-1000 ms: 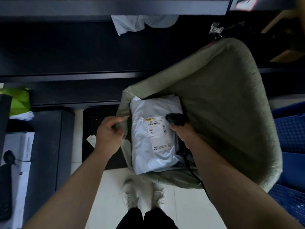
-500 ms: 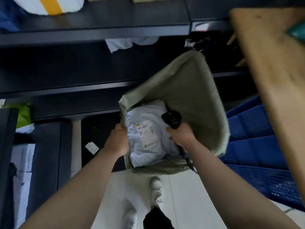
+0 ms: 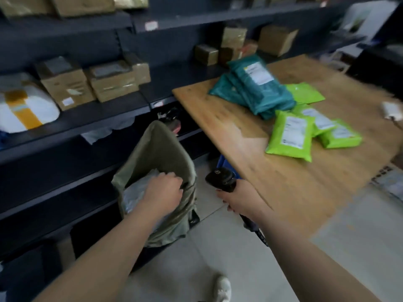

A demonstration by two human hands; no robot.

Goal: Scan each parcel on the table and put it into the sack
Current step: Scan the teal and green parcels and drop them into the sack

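At lower centre the left hand (image 3: 164, 192) is curled closed on the near rim of the open sack (image 3: 161, 153), a grey parcel (image 3: 136, 194) inside. Right of it, over bare floor, the right hand (image 3: 237, 198) is wrapped around the scanner (image 3: 221, 179), beside the table (image 3: 294, 184) edge. Green parcels (image 3: 290, 134) and teal parcels (image 3: 257, 86) lie at upper right.

I see a dull green sack (image 3: 161, 158) in the middle with a silvery grey parcel (image 3: 135, 192) in it. On the light brown wood counter (image 3: 283, 171) at the right lie bright green parcels (image 3: 290, 136) and teal parcels (image 3: 257, 88), all with white labels. The scanner (image 3: 222, 178) is black. Brown boxes (image 3: 87, 81) sit on dark shelves (image 3: 87, 118) at the upper left.
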